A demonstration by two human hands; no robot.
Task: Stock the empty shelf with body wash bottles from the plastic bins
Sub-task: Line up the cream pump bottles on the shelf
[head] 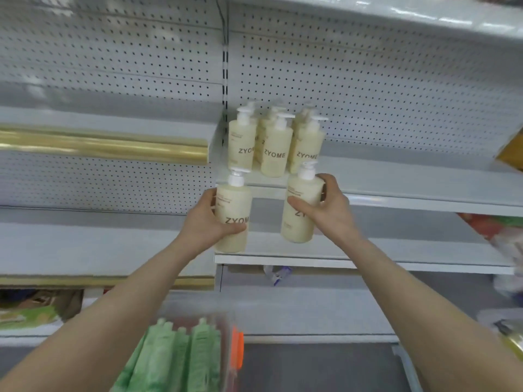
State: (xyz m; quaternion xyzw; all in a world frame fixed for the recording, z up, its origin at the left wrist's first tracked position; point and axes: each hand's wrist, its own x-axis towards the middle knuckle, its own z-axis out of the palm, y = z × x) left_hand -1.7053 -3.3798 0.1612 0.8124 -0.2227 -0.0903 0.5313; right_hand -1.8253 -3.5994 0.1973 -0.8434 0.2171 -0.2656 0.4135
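My left hand (208,222) grips a cream pump bottle (234,205) marked ZYOME, held upright below the shelf edge. My right hand (328,210) holds a second cream pump bottle (300,222), tilted slightly, just right of the first. Both bottles hang in front of the white shelf (396,190). On that shelf, at its left end, stand several matching cream bottles (276,145) in a tight cluster against the pegboard back. Below me a clear plastic bin (226,357) holds several green bottles (175,360) lying close together.
The shelf stretches bare to the right of the cluster. A lower white shelf (368,261) sits beneath the hands. A gold-trimmed shelf (113,148) runs at the left. Colourful packages (498,230) show at the right edge, a yellow box (512,154) above them.
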